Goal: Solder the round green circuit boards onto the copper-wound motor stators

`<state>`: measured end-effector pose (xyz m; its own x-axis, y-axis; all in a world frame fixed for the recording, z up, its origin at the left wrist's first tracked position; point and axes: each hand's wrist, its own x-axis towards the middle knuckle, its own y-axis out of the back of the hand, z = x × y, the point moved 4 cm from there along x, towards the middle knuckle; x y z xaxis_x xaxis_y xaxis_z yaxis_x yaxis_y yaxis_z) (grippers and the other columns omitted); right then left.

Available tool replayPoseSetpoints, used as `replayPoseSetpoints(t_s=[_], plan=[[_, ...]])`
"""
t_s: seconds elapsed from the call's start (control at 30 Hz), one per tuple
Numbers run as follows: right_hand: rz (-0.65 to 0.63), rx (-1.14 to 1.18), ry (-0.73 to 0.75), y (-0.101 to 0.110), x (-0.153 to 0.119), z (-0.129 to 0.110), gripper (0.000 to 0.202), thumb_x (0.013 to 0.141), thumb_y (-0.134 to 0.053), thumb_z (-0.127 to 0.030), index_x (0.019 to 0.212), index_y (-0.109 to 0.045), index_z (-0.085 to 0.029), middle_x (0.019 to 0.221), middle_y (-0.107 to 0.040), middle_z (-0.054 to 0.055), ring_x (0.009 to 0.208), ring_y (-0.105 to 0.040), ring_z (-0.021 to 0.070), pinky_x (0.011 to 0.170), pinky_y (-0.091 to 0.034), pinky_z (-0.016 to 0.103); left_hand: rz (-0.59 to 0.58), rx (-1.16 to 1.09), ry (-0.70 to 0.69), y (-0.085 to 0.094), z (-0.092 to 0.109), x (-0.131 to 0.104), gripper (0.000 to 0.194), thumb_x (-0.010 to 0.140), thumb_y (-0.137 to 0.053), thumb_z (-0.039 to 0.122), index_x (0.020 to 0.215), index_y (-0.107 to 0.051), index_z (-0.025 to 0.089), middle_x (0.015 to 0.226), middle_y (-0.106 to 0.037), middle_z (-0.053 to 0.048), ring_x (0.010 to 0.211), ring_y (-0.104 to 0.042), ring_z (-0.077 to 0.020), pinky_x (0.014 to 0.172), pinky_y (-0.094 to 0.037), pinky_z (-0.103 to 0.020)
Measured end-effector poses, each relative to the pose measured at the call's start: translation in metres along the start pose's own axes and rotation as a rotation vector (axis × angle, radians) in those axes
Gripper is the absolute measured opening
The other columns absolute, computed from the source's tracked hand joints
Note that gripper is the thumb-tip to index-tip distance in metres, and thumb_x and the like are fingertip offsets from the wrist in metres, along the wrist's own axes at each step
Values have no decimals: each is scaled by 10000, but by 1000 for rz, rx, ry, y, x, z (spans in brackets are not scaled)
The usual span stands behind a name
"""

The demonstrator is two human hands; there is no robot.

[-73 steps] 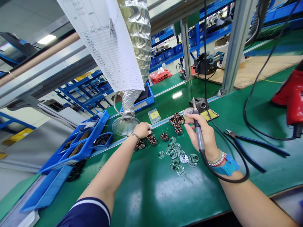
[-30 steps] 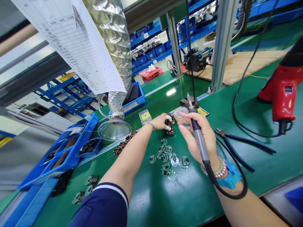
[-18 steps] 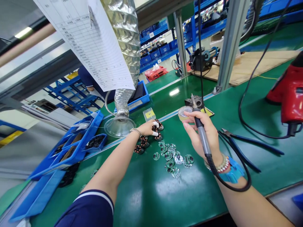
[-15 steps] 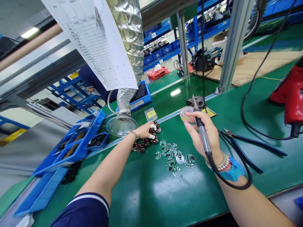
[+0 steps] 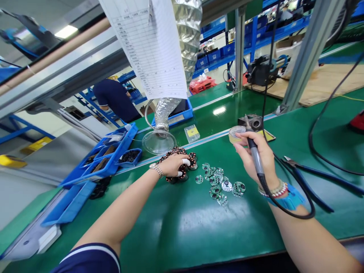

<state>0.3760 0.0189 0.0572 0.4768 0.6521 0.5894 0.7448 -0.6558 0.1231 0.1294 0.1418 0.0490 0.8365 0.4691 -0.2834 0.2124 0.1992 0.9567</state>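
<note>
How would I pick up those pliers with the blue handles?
Probably by both blue handles, coming from the near right: the pliers lie with their handles spread that way, while the metal nose points away to the left.

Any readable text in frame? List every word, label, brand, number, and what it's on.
None legible.
Hanging sheet: printed rows, too small and blurred.
Yellow label on clear box: unreadable.
White label on blue bin: unreadable.
Circuit boards: any markings too small.

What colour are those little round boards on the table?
The round boards are mostly green, with dark spots; one looks whitish. The head view shows them best.
</note>
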Motion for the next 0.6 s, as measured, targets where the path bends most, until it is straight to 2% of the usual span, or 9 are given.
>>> replayPoseSetpoints(t_s=[0.1,0.17,0.23,0.33,0.43,0.53,0.6], plan=[[-10,-13,5,-3,-1,1,291,751,-588,-236,1035,-525,-223,1025,-616,54,804,-635,175,662,-543,322,149,33,54,1,11,-21,503,667,-619,231,1153,-490,230,1331,-405,-79,1221,-362,-239,1016,-273,-382],[-21,-27,18,-7,-3,1,301,744,-597,-234,1036,-524,-220,1032,-613,57,786,-638,172,668,-543,323,246,99,127,-3,20,-33,369,692,-612,323,1042,-565,217,1325,-416,-81,1248,-316,-266,1034,-232,-440],[-33,-51,46,-12,-6,-1,314,736,-606,-230,1039,-526,-214,1041,-606,61,772,-641,167,688,-540,323,279,178,189,-13,30,-40,261,698,-610,373,896,-626,204,1323,-428,-84,1270,-264,-314,1039,-159,-525],[-95,-79,95,-21,-11,-9,318,749,-587,-219,1057,-513,-201,1000,-615,62,747,-643,157,710,-528,313,317,244,240,-28,42,-47,167,736,-578,291,833,-657,182,1325,-435,-92,1281,-246,-332,1030,-130,-570],[-293,-134,202,-28,-17,-25,305,764,-554,-200,1064,-500,-189,877,-636,46,724,-637,150,718,-509,299,362,232,234,-39,54,-60,149,742,-571,259,810,-671,172,1290,-472,-98,1273,-271,-321,1039,-157,-545],[-618,-246,343,-30,-28,-40,278,774,-517,-183,1051,-498,-193,818,-628,31,656,-606,127,660,-491,266,352,174,173,-47,70,-85,166,742,-577,301,777,-671,168,1256,-499,-106,1264,-297,-310,1049,-179,-511],[-826,-320,392,-28,-38,-42,268,787,-487,-183,1055,-491,-199,800,-615,23,616,-580,116,619,-478,254,333,131,146,-53,82,-104,183,765,-551,314,764,-663,168,1252,-504,-103,1266,-302,-301,1053,-176,-506]])
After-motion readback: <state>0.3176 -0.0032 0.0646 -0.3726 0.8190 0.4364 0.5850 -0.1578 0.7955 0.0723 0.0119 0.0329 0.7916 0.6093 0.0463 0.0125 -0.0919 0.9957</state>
